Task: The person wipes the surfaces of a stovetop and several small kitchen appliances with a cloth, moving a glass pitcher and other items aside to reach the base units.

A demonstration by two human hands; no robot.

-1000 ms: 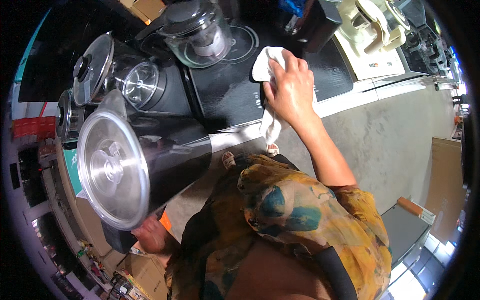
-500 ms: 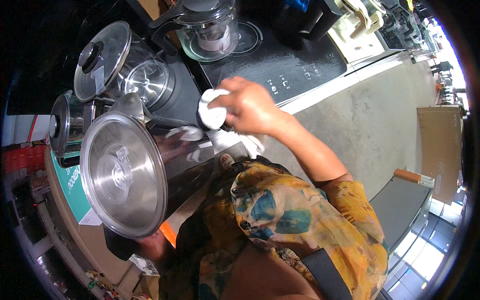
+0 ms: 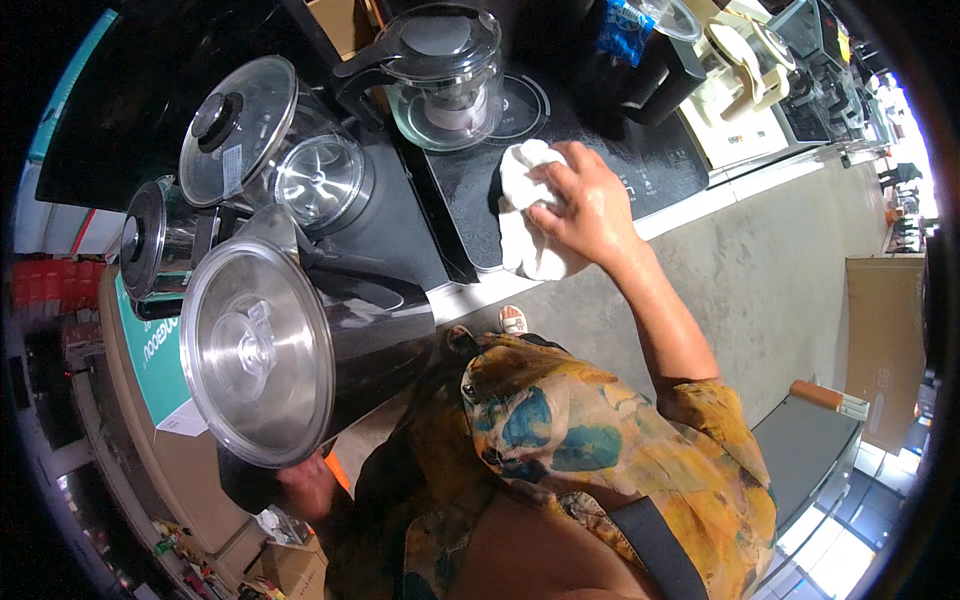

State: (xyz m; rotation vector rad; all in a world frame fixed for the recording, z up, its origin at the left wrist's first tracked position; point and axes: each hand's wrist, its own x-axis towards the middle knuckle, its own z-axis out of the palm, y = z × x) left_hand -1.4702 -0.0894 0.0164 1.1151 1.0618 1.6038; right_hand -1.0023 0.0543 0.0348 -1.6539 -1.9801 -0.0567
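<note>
In my right hand [image 3: 597, 210] a crumpled white cloth [image 3: 524, 185] is gripped, its lower part draped over the front edge of a black glass cooktop [image 3: 640, 180]. My left hand [image 3: 308, 487] is at the lower left, partly hidden, with its fingers closed on the black handle [image 3: 247, 480] of a large jug [image 3: 385, 320]. This jug has a glossy black body, a steel spout and a clear round lid [image 3: 257, 350], and it lies tilted with the lid toward the left. Just beyond the cloth, a glass teapot [image 3: 442, 110] stands on the cooktop.
A clear glass pot with a lid [image 3: 235, 130] and a smaller lidded pot [image 3: 150, 240] stand on the left. Cream appliances [image 3: 740, 90] and a black container [image 3: 650, 75] line the back right. A cardboard box [image 3: 885, 340] stands on the floor at right.
My right hand has moved right with the cloth, from beside the jug onto the cooktop's front. The left hand keeps its hold on the jug. The whole view has shifted slightly.
</note>
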